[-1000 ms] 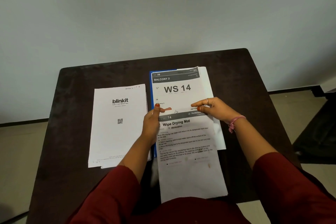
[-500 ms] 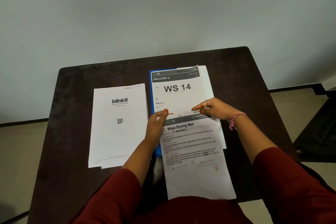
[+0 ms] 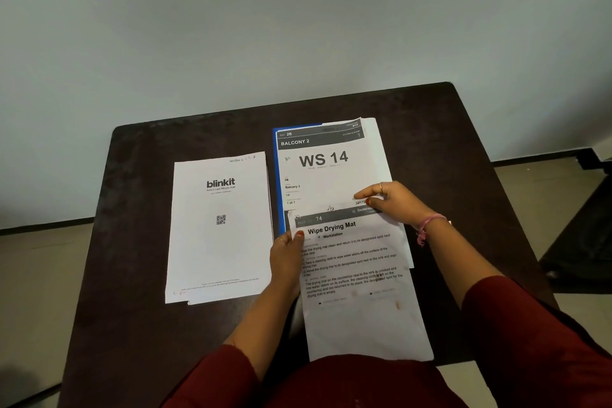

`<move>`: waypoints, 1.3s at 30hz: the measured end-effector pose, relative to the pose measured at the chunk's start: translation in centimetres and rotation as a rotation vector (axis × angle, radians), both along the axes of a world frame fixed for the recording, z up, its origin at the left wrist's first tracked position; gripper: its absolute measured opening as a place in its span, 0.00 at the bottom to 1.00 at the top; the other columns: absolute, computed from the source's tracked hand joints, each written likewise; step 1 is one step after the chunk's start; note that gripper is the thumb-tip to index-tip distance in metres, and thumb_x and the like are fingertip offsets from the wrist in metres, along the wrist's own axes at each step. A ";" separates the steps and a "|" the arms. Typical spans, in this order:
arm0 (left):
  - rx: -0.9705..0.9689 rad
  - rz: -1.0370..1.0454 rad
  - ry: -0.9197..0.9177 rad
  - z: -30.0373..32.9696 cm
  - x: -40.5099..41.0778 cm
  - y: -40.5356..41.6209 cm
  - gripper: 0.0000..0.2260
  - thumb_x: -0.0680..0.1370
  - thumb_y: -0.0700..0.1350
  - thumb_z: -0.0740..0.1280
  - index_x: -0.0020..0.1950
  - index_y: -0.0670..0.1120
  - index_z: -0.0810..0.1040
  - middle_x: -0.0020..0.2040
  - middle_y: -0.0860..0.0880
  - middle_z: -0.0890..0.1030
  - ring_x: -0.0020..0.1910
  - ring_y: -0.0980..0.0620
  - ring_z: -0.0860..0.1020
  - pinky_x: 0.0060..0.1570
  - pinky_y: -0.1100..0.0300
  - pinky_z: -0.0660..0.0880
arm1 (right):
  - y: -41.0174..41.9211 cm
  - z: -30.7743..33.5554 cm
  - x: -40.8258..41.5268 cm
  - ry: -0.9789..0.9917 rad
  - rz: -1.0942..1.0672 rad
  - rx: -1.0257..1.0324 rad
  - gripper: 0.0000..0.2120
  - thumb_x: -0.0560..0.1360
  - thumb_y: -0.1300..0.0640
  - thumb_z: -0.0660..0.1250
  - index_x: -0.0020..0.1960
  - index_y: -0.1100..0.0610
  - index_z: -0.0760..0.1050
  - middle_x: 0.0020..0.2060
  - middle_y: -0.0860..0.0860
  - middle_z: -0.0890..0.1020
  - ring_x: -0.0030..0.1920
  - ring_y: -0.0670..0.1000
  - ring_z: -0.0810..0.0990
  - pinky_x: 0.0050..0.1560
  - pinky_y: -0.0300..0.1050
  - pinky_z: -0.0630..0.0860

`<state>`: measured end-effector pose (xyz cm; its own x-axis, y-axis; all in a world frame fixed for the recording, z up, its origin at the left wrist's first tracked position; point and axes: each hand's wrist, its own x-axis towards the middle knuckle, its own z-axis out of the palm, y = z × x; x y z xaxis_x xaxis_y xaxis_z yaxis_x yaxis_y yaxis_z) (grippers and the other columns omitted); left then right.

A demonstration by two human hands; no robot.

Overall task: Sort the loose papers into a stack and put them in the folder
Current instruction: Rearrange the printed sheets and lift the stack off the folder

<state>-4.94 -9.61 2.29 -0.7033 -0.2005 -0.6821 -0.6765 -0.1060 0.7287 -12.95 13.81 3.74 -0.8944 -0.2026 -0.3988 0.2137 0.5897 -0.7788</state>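
Observation:
A sheet headed "Wipe Drying Mat" point(image 3: 357, 278) lies over the near part of the right pile and hangs past the table's front edge. My left hand point(image 3: 287, 255) pinches its left edge with thumb on top. My right hand point(image 3: 394, 200) holds its top right corner. Under it lies the "WS 14" sheet point(image 3: 323, 162) on several white papers, and beneath them a blue folder point(image 3: 277, 175) shows along the left side and top. A separate stack topped by a "blinkit" sheet point(image 3: 220, 228) rests to the left.
The dark brown table point(image 3: 139, 195) stands against a pale wall. Tiled floor shows on both sides, with a dark object on the floor at the far right point(image 3: 583, 242). My red sleeves fill the near edge of view.
The "Wipe Drying Mat" sheet has slid toward me, uncovering more of the "WS 14" sheet. My left hand has moved nearer with it; my right hand has stayed at its top right corner.

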 end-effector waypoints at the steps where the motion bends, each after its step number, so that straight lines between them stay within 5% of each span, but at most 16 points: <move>1: -0.001 0.011 0.008 0.0 0.0 0.0 0.06 0.81 0.43 0.62 0.50 0.43 0.78 0.48 0.41 0.84 0.46 0.44 0.82 0.50 0.46 0.80 | 0.1 0.0 0.2 0.021 -0.025 0.002 0.12 0.77 0.65 0.64 0.56 0.56 0.81 0.52 0.47 0.81 0.52 0.42 0.78 0.55 0.30 0.71; 6: -0.038 0.026 0.040 -0.1 0.0 0.6 0.06 0.81 0.42 0.61 0.49 0.45 0.78 0.47 0.43 0.83 0.43 0.46 0.81 0.49 0.49 0.80 | 2.0 -0.1 2.2 0.098 -0.247 -0.029 0.10 0.76 0.64 0.66 0.53 0.54 0.81 0.48 0.46 0.81 0.48 0.48 0.80 0.55 0.43 0.76; 17: -0.021 0.083 0.074 -0.5 0.6 1.6 0.06 0.82 0.41 0.60 0.53 0.45 0.76 0.44 0.46 0.83 0.40 0.50 0.82 0.40 0.57 0.79 | 7.8 -0.6 11.0 0.185 -0.831 0.086 0.12 0.77 0.60 0.66 0.60 0.57 0.77 0.55 0.55 0.78 0.50 0.48 0.77 0.51 0.37 0.74; 24: -0.029 0.138 0.089 -0.8 0.4 1.9 0.06 0.81 0.39 0.61 0.53 0.44 0.77 0.41 0.48 0.81 0.37 0.54 0.80 0.30 0.67 0.76 | 6.6 -2.7 13.6 0.069 -0.812 0.196 0.25 0.71 0.58 0.74 0.65 0.58 0.72 0.58 0.54 0.72 0.55 0.51 0.75 0.58 0.43 0.72; 28: -0.046 0.149 0.090 -0.8 0.4 1.8 0.06 0.81 0.39 0.61 0.54 0.43 0.77 0.42 0.48 0.81 0.38 0.53 0.80 0.35 0.63 0.76 | 6.3 -3.5 13.3 0.044 -0.846 0.244 0.22 0.73 0.58 0.71 0.66 0.59 0.72 0.62 0.57 0.71 0.60 0.56 0.74 0.62 0.48 0.72; 33: -0.091 0.142 0.062 -1.3 0.2 1.5 0.09 0.80 0.41 0.63 0.58 0.42 0.78 0.51 0.44 0.83 0.49 0.46 0.82 0.54 0.50 0.79 | 6.3 -3.5 13.1 0.017 -0.900 0.216 0.20 0.76 0.54 0.68 0.66 0.59 0.72 0.62 0.57 0.72 0.61 0.58 0.73 0.62 0.51 0.71; 39: -0.095 0.132 0.118 -0.9 0.4 1.1 0.05 0.80 0.42 0.64 0.53 0.46 0.79 0.49 0.44 0.83 0.49 0.45 0.82 0.55 0.47 0.78 | 5.2 -2.8 11.1 -0.024 -0.896 -0.030 0.17 0.77 0.49 0.66 0.63 0.54 0.75 0.57 0.55 0.77 0.52 0.53 0.80 0.57 0.52 0.77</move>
